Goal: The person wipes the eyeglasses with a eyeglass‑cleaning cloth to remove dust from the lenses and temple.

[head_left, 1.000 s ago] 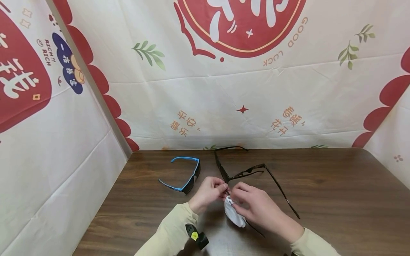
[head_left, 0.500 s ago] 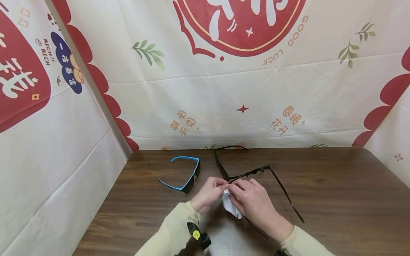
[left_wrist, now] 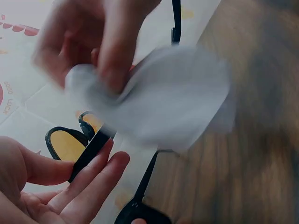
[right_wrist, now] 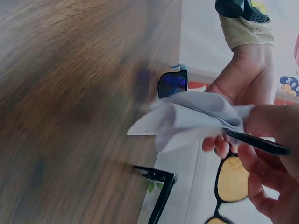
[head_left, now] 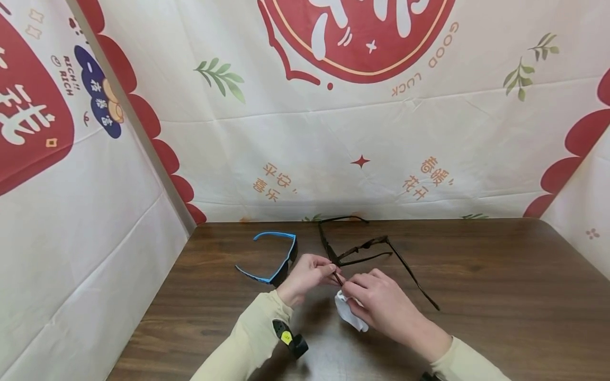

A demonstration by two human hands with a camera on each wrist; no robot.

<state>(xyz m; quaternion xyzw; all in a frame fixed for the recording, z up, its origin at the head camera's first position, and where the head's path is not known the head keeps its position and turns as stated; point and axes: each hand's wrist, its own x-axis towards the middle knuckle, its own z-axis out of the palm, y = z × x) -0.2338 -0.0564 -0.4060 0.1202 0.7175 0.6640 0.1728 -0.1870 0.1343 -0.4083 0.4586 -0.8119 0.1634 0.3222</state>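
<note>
My left hand (head_left: 307, 278) pinches one temple of a pair of dark-framed glasses (head_left: 412, 272) between thumb and fingers, near the hinge. Yellow-tinted lenses (left_wrist: 67, 143) show in the left wrist view. My right hand (head_left: 381, 301) grips a white cloth (head_left: 351, 313) folded around that same temple, close beside the left fingertips. In the right wrist view the temple's tip (right_wrist: 261, 142) sticks out past the cloth. The glasses are held up over the table, their other temple reaching out to the right.
Blue-framed sunglasses (head_left: 292, 248) lie on the wooden table (head_left: 500, 286) left of the hands, temples unfolded. Black glasses (head_left: 326, 241) lie behind the hands near the back edge, against a printed cloth wall (head_left: 295, 137).
My right hand slid the cloth up against the left fingers, then back along the temple toward me. The held glasses swung right, then back left and upward.
</note>
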